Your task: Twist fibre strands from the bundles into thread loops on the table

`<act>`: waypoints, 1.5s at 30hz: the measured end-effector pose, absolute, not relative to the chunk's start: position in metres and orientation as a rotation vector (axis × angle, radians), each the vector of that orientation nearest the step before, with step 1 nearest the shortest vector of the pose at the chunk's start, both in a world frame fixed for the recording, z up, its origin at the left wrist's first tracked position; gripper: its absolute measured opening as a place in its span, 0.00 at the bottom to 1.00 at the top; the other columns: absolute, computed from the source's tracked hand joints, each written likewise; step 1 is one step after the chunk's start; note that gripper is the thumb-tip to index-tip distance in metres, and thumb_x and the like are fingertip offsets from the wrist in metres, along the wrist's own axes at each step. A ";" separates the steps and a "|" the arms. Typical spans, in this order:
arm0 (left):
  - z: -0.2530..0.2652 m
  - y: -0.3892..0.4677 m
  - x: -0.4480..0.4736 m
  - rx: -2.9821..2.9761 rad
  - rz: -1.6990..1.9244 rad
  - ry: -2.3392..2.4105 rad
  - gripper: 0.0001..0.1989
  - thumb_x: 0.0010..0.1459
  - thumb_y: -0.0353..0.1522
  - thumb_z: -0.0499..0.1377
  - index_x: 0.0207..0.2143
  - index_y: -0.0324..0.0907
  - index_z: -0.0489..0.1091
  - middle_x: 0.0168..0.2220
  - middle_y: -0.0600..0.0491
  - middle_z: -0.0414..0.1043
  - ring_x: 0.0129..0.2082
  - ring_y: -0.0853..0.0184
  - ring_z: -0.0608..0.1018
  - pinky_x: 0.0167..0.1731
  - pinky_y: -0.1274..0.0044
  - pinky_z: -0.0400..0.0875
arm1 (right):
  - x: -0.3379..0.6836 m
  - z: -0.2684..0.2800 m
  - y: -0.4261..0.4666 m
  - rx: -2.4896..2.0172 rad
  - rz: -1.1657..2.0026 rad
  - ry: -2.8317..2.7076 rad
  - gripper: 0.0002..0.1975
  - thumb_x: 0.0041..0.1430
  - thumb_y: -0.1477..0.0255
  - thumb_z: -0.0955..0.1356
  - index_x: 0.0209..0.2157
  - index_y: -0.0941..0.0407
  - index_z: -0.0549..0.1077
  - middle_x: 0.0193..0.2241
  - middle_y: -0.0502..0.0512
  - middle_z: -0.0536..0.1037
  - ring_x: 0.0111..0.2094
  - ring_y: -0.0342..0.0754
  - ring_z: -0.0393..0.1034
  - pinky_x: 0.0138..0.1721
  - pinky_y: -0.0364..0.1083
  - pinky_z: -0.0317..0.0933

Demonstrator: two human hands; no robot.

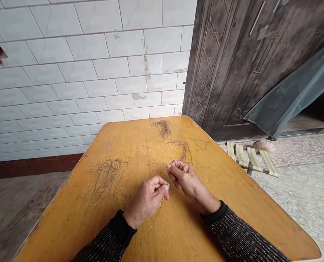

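Observation:
Over the middle of the table, my left hand (148,197) is closed, thumb and forefinger pinching a thin wire (155,219) whose tail hangs down toward me. Just to its right, my right hand (186,179) pinches thin wire too, and one end sticks out leftward from its fingertips. Whether both hands hold the same piece is hard to make out. A pile of wires with looped ends (107,173) lies to the left of my hands. Beyond my right hand is a small bunch of bent wires (184,146).
The yellow wooden table (134,142) reaches to a white tiled wall (96,65). Another wire bunch (164,127) lies at its far end, a single bent wire (202,143) near the right edge. A folding stool (251,156) stands right, before a dark carved door (227,72) and a grey-green curtain (293,87).

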State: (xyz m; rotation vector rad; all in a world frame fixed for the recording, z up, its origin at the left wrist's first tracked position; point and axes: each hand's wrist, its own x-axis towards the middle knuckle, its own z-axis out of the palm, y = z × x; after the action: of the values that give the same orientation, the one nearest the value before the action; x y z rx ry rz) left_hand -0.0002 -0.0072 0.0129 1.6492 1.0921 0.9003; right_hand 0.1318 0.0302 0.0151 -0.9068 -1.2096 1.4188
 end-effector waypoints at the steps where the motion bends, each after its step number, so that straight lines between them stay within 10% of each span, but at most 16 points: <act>1: 0.013 -0.007 -0.001 1.622 0.886 1.070 0.09 0.56 0.35 0.49 0.26 0.39 0.59 0.20 0.57 0.64 0.15 0.77 0.59 0.16 0.83 0.54 | 0.133 0.016 0.031 -0.892 1.427 -1.193 0.15 0.44 0.63 0.66 0.16 0.57 0.60 0.10 0.42 0.60 0.08 0.33 0.46 0.09 0.37 0.39; 45: 0.010 -0.015 -0.004 1.274 0.610 0.904 0.10 0.51 0.35 0.56 0.28 0.39 0.58 0.18 0.60 0.63 0.12 0.81 0.57 0.12 0.85 0.49 | 0.160 0.027 0.045 -0.800 1.432 -0.933 0.14 0.41 0.66 0.69 0.15 0.59 0.62 0.10 0.41 0.61 0.07 0.30 0.45 0.09 0.35 0.38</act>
State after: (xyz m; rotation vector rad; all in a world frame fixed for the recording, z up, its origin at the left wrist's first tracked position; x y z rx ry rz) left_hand -0.0045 -0.0149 0.0095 1.2740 0.9039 0.6100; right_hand 0.1597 0.0454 0.0268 -0.8003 -0.9328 1.4321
